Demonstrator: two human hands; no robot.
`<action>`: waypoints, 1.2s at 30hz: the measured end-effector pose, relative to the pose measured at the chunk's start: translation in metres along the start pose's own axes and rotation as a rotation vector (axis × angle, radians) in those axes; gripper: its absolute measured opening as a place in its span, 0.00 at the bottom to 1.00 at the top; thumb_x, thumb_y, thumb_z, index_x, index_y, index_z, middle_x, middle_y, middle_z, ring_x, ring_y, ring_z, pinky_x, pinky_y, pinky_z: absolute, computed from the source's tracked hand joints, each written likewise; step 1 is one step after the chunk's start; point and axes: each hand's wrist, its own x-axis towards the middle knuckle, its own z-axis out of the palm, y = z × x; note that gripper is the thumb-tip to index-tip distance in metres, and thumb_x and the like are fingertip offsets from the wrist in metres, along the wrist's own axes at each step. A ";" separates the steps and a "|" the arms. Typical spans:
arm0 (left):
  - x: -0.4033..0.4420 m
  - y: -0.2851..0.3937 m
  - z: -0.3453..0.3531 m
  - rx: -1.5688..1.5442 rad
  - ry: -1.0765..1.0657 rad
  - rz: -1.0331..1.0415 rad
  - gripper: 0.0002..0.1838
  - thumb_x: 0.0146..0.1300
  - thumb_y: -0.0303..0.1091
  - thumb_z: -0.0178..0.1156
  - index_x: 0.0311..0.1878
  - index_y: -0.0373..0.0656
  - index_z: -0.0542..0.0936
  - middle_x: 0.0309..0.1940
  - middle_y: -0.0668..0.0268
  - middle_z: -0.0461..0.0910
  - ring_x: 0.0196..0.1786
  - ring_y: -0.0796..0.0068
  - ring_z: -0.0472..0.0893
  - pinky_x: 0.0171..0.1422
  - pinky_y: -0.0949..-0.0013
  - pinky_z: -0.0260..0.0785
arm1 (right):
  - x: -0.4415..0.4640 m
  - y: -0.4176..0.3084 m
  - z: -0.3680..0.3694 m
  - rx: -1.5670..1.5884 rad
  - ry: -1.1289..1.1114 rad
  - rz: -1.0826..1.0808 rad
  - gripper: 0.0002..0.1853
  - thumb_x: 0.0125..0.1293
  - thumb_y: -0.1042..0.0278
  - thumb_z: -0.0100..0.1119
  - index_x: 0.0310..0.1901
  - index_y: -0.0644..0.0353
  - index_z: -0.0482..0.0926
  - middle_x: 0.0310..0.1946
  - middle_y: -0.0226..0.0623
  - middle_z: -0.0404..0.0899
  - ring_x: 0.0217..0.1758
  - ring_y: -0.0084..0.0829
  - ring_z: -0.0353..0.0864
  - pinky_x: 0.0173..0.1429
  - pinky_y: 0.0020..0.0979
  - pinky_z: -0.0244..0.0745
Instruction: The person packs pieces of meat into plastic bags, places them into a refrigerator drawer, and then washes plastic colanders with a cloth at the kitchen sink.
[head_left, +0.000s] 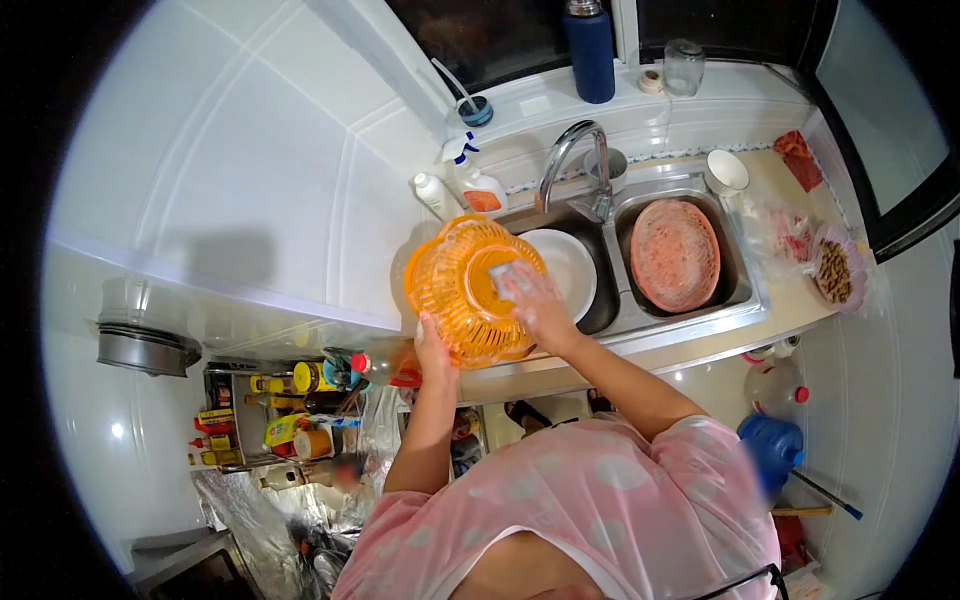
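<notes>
An orange plastic colander (470, 260) is tilted over the left side of the sink, its slotted base facing up toward me. My left hand (434, 348) grips its near-left rim. My right hand (543, 312) presses a pale sponge (508, 281) against the colander's base; motion blurs the sponge. Behind the colander, partly covered by it, a white basin (562, 268) sits in the left sink bowl. A pinkish-orange oval basin (675, 255) with foam on it rests in the right bowl.
A chrome faucet (578, 165) arches over the sink. A spray bottle (478, 187) and a white bottle (437, 197) stand behind the colander. To the right are a white bowl (727, 172) and a bowl of peanuts (836, 272). A blue thermos (590, 55) stands on the sill.
</notes>
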 end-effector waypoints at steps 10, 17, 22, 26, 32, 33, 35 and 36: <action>-0.016 -0.003 0.021 0.129 -0.077 -0.057 0.19 0.71 0.47 0.44 0.53 0.41 0.71 0.33 0.69 0.77 0.26 0.81 0.74 0.23 0.77 0.65 | 0.017 0.088 0.001 0.681 0.178 0.622 0.26 0.72 0.51 0.35 0.57 0.66 0.70 0.54 0.52 0.72 0.60 0.46 0.68 0.63 0.35 0.60; 0.006 -0.003 0.037 0.535 -0.316 0.222 0.16 0.65 0.40 0.54 0.46 0.37 0.74 0.33 0.66 0.78 0.35 0.72 0.77 0.42 0.68 0.70 | -0.028 0.147 0.026 0.753 0.194 0.924 0.22 0.69 0.50 0.41 0.45 0.62 0.76 0.33 0.34 0.75 0.32 0.23 0.72 0.38 0.26 0.69; 0.021 -0.018 0.070 1.148 -0.559 0.437 0.15 0.58 0.38 0.61 0.42 0.38 0.73 0.32 0.57 0.77 0.34 0.62 0.78 0.40 0.65 0.69 | -0.056 0.134 -0.005 0.922 0.341 1.045 0.19 0.68 0.52 0.43 0.43 0.59 0.75 0.29 0.30 0.74 0.28 0.22 0.71 0.30 0.23 0.68; 0.042 -0.069 0.083 1.384 -0.720 0.540 0.11 0.56 0.35 0.60 0.36 0.39 0.71 0.32 0.51 0.75 0.36 0.51 0.77 0.40 0.57 0.68 | -0.070 0.133 -0.015 0.948 0.491 1.147 0.17 0.68 0.56 0.46 0.48 0.61 0.73 0.35 0.34 0.76 0.33 0.25 0.76 0.34 0.26 0.72; 0.076 -0.143 0.080 1.465 -0.986 0.508 0.17 0.55 0.34 0.59 0.46 0.42 0.69 0.41 0.50 0.73 0.46 0.48 0.74 0.47 0.54 0.67 | -0.081 0.116 -0.037 0.864 0.385 1.200 0.15 0.68 0.59 0.48 0.50 0.60 0.72 0.36 0.32 0.76 0.33 0.25 0.76 0.35 0.24 0.72; 0.074 -0.143 0.080 1.450 -0.984 0.516 0.17 0.55 0.36 0.59 0.47 0.43 0.70 0.43 0.51 0.73 0.47 0.49 0.74 0.49 0.55 0.67 | -0.081 0.118 -0.034 0.846 0.376 1.212 0.15 0.68 0.59 0.48 0.50 0.60 0.71 0.36 0.32 0.76 0.33 0.25 0.76 0.35 0.24 0.72; 0.064 -0.136 0.081 1.422 -0.975 0.534 0.17 0.56 0.38 0.58 0.48 0.45 0.71 0.48 0.51 0.73 0.50 0.52 0.74 0.51 0.56 0.68 | -0.077 0.119 -0.028 0.778 0.364 1.232 0.15 0.67 0.61 0.50 0.51 0.59 0.71 0.35 0.32 0.76 0.32 0.23 0.76 0.35 0.24 0.72; 0.067 -0.145 0.080 1.371 -0.943 0.505 0.19 0.57 0.40 0.58 0.51 0.45 0.71 0.50 0.52 0.73 0.52 0.53 0.73 0.52 0.57 0.68 | -0.071 0.120 -0.023 0.744 0.357 1.237 0.15 0.66 0.62 0.50 0.51 0.59 0.71 0.35 0.33 0.76 0.32 0.23 0.76 0.34 0.24 0.72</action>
